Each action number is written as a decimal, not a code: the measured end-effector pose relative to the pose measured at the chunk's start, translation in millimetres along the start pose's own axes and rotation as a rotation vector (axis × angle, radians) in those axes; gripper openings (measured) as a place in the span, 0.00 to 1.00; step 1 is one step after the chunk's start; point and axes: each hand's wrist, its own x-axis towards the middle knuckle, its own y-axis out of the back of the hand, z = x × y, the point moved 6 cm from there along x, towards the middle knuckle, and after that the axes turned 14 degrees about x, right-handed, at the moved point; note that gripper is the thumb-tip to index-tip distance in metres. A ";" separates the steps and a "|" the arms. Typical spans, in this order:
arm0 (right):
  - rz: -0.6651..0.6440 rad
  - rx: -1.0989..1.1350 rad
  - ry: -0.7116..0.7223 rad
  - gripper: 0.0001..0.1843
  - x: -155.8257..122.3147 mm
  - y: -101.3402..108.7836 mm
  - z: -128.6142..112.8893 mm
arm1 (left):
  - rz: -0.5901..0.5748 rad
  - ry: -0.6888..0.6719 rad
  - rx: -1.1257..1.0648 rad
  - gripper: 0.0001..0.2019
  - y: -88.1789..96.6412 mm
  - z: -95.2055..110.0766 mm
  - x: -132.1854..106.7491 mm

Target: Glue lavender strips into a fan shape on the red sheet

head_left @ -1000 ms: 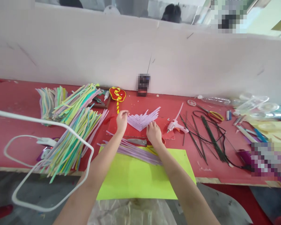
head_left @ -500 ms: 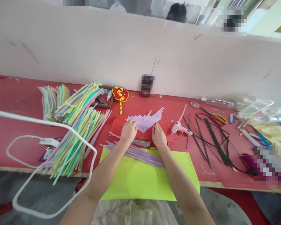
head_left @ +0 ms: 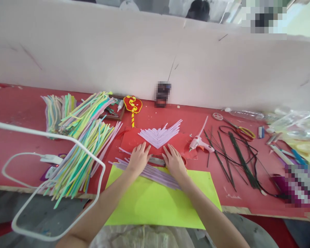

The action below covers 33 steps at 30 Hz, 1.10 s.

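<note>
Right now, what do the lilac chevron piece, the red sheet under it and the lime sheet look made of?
Lilac chevron piece: thin strips, matte, likely foam or paper; cut ends fan out stiffly. Red sheet: matte, soft uneven edge, probably felt or foam. Lime sheet: smooth, flat, crisp straight edges, looks like card or foam sheet. Left hand and right hand rest flat just below the chevron.

lilac strips point(head_left: 155, 174) | loose bundle | flat, on yellow sheet's point(head_left: 157, 203) far edge
</note>
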 end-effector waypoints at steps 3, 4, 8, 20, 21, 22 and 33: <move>-0.029 -0.042 0.000 0.23 2.6 5.2 -2.6 | 0.001 0.017 0.024 0.20 3.0 0.7 3.4; -0.032 -0.053 -0.002 0.23 3.7 6.2 -2.8 | -0.003 0.021 0.030 0.20 3.9 1.1 4.5; -0.036 -0.072 -0.012 0.24 5.0 6.2 -2.2 | -0.027 0.017 0.059 0.20 5.9 2.3 7.2; -0.014 -0.063 -0.021 0.23 3.0 5.4 -0.2 | 0.005 0.031 0.040 0.20 1.9 1.0 6.1; -0.006 -0.054 -0.024 0.23 3.0 5.6 0.0 | 0.013 0.041 0.023 0.19 1.7 -0.5 5.6; 0.000 -0.046 -0.027 0.22 2.9 5.7 0.4 | 0.021 0.053 0.002 0.19 1.7 -2.4 5.0; 0.036 0.026 -0.019 0.21 2.2 3.7 5.1 | 0.039 -0.004 -0.127 0.23 -6.2 2.2 2.2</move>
